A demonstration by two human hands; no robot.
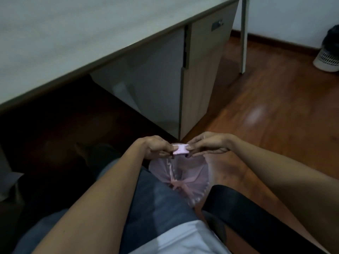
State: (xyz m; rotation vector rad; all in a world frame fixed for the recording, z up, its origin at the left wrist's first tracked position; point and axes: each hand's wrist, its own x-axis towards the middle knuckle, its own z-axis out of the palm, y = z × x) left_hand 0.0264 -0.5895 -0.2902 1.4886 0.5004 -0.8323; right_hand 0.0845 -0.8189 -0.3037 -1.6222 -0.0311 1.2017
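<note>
The left hand [157, 147] and right hand [207, 145] each pinch one end of a small pink folded piece [180, 149], fingers curled close around it. It sits between them, just above a sheer pink drawstring bag [190, 177] hanging over the lap.

Pale pink box [180, 149], sheer pink pouch [190, 177], blue jeans [157, 198], reddish-brown floor [275, 110].
</note>
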